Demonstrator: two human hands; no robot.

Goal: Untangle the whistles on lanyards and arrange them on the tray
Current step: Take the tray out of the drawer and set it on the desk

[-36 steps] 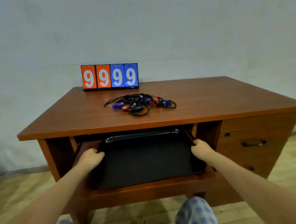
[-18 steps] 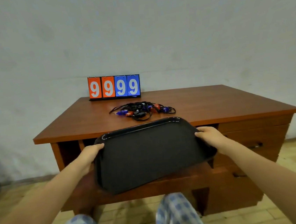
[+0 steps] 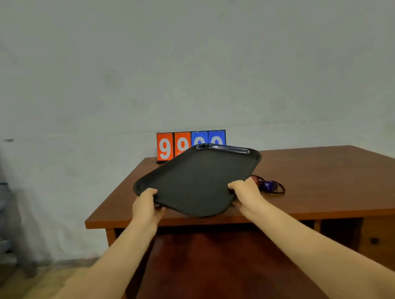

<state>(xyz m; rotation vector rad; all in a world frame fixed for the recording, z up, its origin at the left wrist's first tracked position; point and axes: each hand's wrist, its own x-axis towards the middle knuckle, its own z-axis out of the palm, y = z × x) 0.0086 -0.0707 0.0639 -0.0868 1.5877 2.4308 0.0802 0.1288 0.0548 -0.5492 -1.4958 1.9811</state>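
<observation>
One brown desk [image 3: 328,172] against a grey wall [image 3: 181,53].

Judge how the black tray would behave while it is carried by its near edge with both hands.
The tray probably stays stiff: held only at its near edge by the left hand and right hand, it shows no sag. It seems light, since it is held out above the desk. Its glossy rim might be slippery.

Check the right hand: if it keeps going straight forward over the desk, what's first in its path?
Likely the tangled whistles, lying on the desk just beyond the right hand, which grips the tray. Depth is unclear; held higher, the hand could pass over them.
</observation>
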